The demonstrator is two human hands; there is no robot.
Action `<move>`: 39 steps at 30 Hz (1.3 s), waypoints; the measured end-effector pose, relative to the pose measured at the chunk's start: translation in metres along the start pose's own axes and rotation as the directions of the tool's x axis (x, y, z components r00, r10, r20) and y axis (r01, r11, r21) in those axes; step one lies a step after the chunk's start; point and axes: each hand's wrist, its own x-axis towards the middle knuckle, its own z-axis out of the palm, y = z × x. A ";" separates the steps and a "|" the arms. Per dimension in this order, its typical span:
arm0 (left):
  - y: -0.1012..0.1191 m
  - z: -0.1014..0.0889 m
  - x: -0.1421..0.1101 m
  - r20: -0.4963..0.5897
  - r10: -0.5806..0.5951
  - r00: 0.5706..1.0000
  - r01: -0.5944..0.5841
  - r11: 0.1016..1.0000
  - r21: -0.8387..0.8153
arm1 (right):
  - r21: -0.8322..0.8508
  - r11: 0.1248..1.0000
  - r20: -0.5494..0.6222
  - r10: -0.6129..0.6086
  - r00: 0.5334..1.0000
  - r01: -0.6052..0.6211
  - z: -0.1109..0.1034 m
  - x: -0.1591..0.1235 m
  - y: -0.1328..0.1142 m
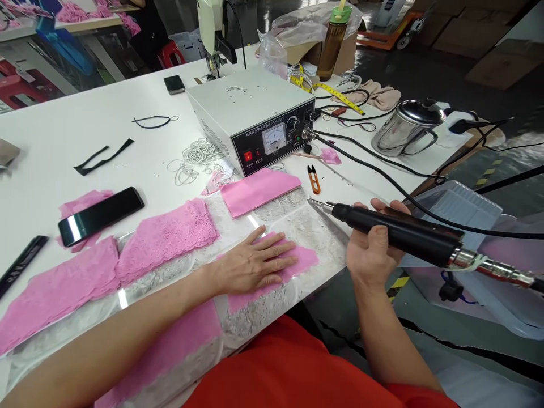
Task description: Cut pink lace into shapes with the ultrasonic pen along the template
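My left hand (259, 260) lies flat, fingers stretched out, on a pink fabric piece (304, 262) near the table's front edge. Wrapped in my right hand (374, 249) is a black handheld ultrasonic welder (395, 232), its metal tip pointing left above the tabletop. A cable runs from its rear end. Behind my left hand rests a folded pink cloth stack (259, 190). Pink lace pieces (168, 241) lie to the left, and another pink fabric piece (178, 351) is partly hidden under my left forearm.
A control box (255, 113) with a lit red switch stands at the back. Orange thread snips (313, 180) lie before it. A glass pitcher (403, 130) is near the right edge, a black phone (102, 217) at left, and a plastic bin (450, 215) beside the table.
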 end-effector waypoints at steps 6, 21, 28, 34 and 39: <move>0.002 0.000 0.001 -0.008 -0.014 1.000 0.014 1.000 -0.008 | 0.063 0.993 -0.169 0.110 0.979 -0.101 -0.014 0.018 -0.017; 0.005 0.000 0.004 0.029 -0.041 0.999 0.043 0.997 -0.065 | 0.184 0.982 0.162 0.014 0.987 -0.045 -0.041 0.019 -0.080; 0.005 0.001 0.004 0.000 -0.029 1.000 0.029 0.997 -0.076 | 0.200 0.977 0.169 0.044 0.985 -0.078 -0.038 0.018 -0.076; 0.005 0.001 0.004 -0.017 -0.041 0.999 0.040 0.996 -0.079 | 0.222 0.968 0.168 0.077 0.983 -0.114 -0.037 0.018 -0.075; 0.005 0.004 0.002 -0.041 -0.036 0.999 0.033 0.997 -0.071 | 0.246 0.963 0.180 0.064 0.982 -0.108 -0.036 0.016 -0.071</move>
